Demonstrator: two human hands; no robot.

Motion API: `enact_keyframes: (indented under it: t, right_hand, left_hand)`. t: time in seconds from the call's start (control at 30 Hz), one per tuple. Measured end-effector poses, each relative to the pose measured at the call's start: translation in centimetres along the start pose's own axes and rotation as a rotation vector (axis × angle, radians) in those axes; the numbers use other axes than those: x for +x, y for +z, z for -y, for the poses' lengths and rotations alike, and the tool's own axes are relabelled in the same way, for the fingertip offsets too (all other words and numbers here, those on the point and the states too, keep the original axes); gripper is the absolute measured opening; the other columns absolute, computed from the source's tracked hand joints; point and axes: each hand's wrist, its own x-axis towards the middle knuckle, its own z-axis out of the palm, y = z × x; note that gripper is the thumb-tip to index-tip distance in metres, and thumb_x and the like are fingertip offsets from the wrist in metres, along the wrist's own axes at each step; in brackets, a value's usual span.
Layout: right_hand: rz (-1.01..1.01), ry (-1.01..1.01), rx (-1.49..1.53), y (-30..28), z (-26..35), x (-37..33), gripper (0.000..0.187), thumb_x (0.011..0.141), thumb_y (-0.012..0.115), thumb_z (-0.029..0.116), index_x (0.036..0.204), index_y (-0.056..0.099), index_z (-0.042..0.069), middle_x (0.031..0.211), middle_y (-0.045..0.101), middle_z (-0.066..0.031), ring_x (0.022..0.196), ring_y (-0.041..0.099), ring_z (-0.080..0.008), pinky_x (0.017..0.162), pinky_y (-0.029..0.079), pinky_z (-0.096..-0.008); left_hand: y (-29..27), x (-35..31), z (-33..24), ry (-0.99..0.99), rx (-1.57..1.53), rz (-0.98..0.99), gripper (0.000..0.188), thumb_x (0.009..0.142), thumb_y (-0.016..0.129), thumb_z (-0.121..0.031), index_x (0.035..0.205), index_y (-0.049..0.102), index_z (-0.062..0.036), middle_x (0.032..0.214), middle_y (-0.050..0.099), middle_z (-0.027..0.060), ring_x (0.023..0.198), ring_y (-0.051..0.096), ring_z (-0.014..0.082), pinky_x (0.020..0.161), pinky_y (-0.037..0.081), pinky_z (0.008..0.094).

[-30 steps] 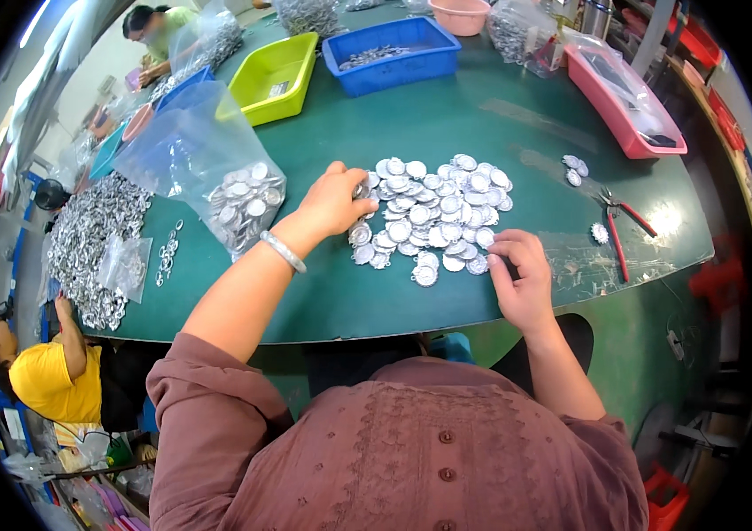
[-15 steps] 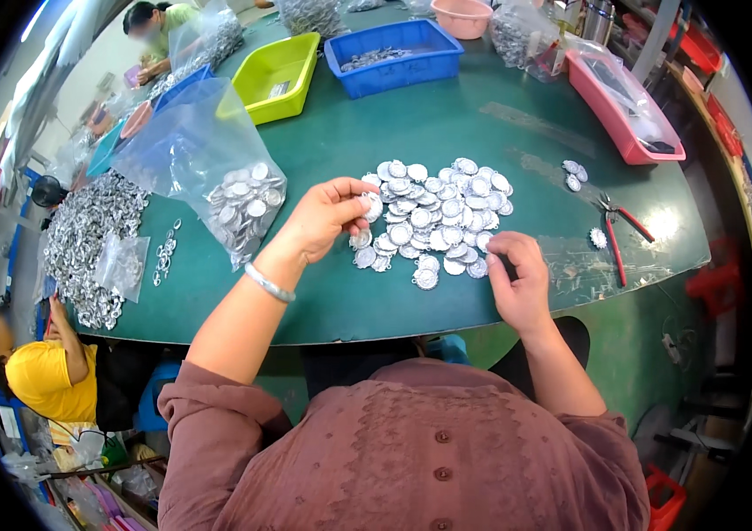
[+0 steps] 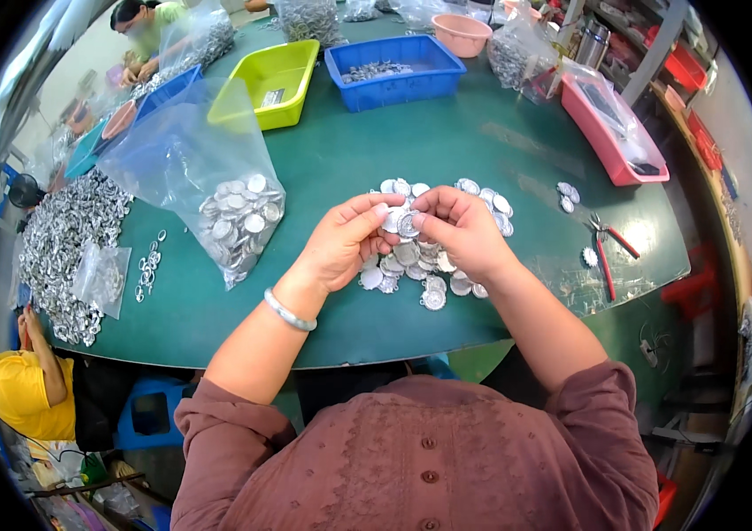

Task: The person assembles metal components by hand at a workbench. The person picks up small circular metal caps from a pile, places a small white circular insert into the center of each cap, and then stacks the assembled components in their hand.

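Above a pile of round silver pendants point(image 3: 436, 292) with scalloped rims and small loops, my two hands meet. My left hand point(image 3: 336, 241), with a bangle on its wrist, is closed with thumb and fingertips on one or more pendants. My right hand point(image 3: 467, 232) pinches a silver pendant point(image 3: 408, 224) from the other side, between thumb and forefinger. The held pieces overlap, so I cannot tell exactly how many there are. Both hands partly cover the pile on the green table point(image 3: 358, 327).
Left of my hands lies a clear bag of silver discs point(image 3: 239, 217). Red-handled pliers point(image 3: 608, 257) rest at right near a few loose pendants point(image 3: 568, 196). Behind stand green point(image 3: 292, 106), blue point(image 3: 402, 97) and pink trays point(image 3: 610, 150). Two people work at left.
My right hand has moved left and up from the pile's right edge to meet my left hand, and now grips a pendant there. My left hand has moved slightly right.
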Motion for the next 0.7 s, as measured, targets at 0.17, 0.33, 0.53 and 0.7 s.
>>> enact_keyframes:
  t: [0.17,0.33,0.53,0.7]
  right_hand:
    - [-0.008,0.013,0.096,-0.7,0.1,2.9,0.011,0.08,0.058,0.005,0.089,0.056,0.0,0.077,0.059,-0.0028,0.065,0.053,-0.0074,0.058,0.043,-0.0209]
    - [-0.012,0.012,0.216,-1.6,-0.2,4.6,0.009,0.082,0.055,0.007,0.09,0.052,0.003,0.08,0.061,-0.0073,0.067,0.058,-0.012,0.059,0.045,-0.0222]
    - [0.06,0.184,0.333,-1.5,-0.6,4.0,0.008,0.084,0.05,0.004,0.092,0.047,0.002,0.092,0.061,-0.0149,0.079,0.062,-0.0202,0.064,0.049,-0.0266]
    - [0.064,0.103,0.306,-1.7,-1.0,3.6,0.021,0.084,0.049,0.001,0.105,0.048,-0.002,0.093,0.06,-0.0136,0.082,0.062,-0.0211,0.068,0.049,-0.0275]
  left_hand:
    - [-1.4,-0.1,0.2,0.055,-0.15,0.011,0.032,0.09,0.042,-0.009,0.119,0.046,0.0028,0.1,0.057,0.0072,0.083,0.059,0.0154,0.072,0.048,0.0243]
    - [-1.6,-0.1,0.1,0.049,-0.104,-0.022,0.036,0.088,0.042,-0.004,0.123,0.043,0.002,0.091,0.054,0.0019,0.089,0.057,0.0156,0.077,0.046,0.024]
    - [-2.6,-0.1,0.5,0.037,-0.132,-0.051,0.041,0.085,0.043,-0.001,0.126,0.04,0.0021,0.089,0.053,0.0012,0.09,0.057,0.0171,0.079,0.045,0.0261]
    - [-2.7,0.3,0.8,0.045,-0.161,-0.066,0.04,0.085,0.044,-0.002,0.125,0.041,0.0035,0.088,0.054,0.002,0.089,0.058,0.0179,0.079,0.045,0.0268]
